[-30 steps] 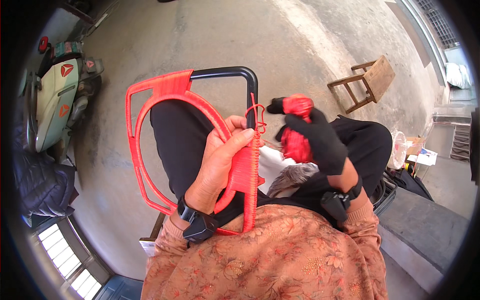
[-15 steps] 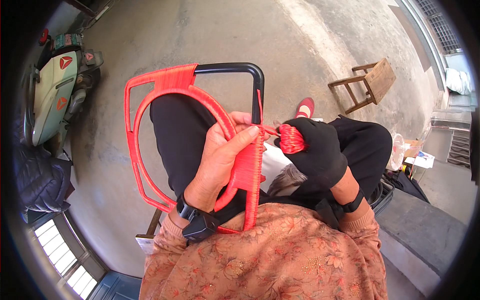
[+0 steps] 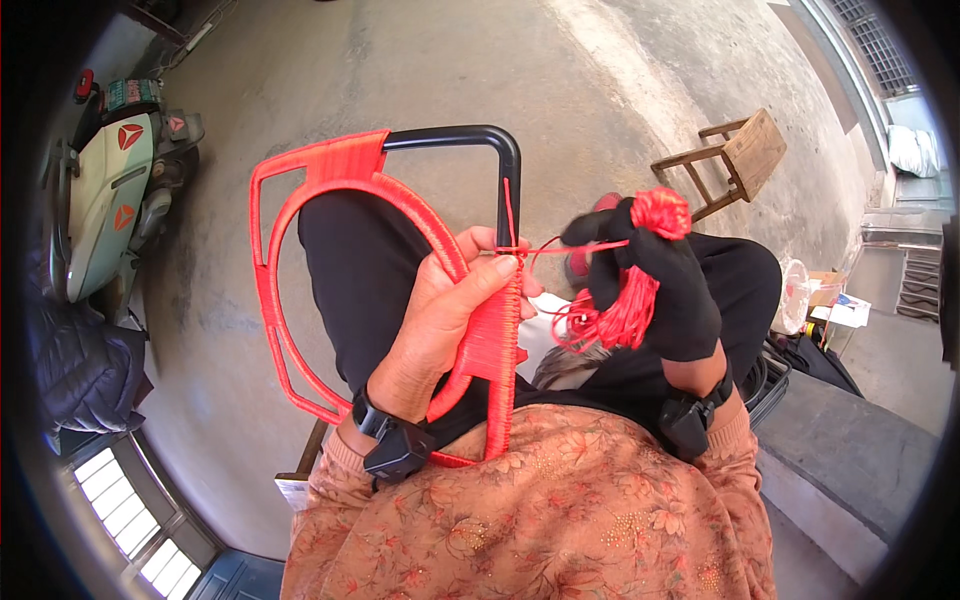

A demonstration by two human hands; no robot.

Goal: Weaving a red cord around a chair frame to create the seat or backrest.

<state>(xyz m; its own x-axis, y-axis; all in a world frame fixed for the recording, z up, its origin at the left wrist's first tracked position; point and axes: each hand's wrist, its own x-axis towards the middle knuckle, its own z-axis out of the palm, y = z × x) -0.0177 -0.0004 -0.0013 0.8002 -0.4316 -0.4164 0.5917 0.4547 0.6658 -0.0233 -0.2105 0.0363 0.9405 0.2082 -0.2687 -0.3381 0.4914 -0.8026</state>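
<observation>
Across the lap, the left hand (image 3: 445,330) clamps the black frame (image 3: 470,140), thumb pinning the last red wrap so it cannot slip. Right of it, the gloved right hand (image 3: 655,285) is closed on the red cord bundle (image 3: 610,318), drawing one strand taut. Bare concrete floor (image 3: 400,60) beyond leaves swinging room; the wooden stool (image 3: 735,155) stands well apart.

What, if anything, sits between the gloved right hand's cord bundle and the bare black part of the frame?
Nothing visible does. The red cord runs taut through open air from the right hand to the frame, where the left hand pinches it beside the wrapped side.
</observation>
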